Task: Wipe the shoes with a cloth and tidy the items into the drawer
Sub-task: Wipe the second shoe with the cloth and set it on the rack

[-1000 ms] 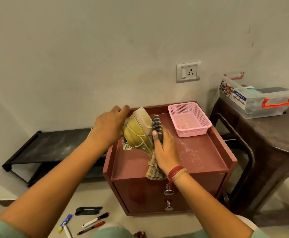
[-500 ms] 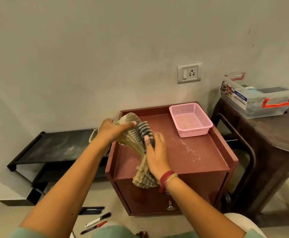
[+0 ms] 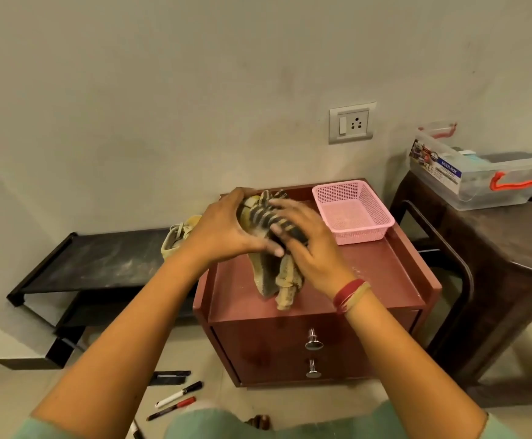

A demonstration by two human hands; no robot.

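the right hand (image 3: 309, 248) has slid the striped cloth (image 3: 285, 288) up the shoe (image 3: 260, 277) to meet the left hand (image 3: 223, 231), so wiping goes on (the drawer (image 3: 274, 340) is closed). left fingers curl round the shoe's top; right fingers wrap the cloth against it. the shoe's lower end and the cloth's tail hang below both hands.

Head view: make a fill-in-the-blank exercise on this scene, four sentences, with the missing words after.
1. The plastic mesh basket on the red-brown wooden drawer cabinet is ____ in colour.
2. The right hand holds a striped beige-and-black cloth against the beige ____ gripped by the left hand.
3. The cabinet's front shows ____ round metal knobs.
4. The black-capped and red-capped marker pens lie on the ____.

Missing words: pink; shoe; two; floor.
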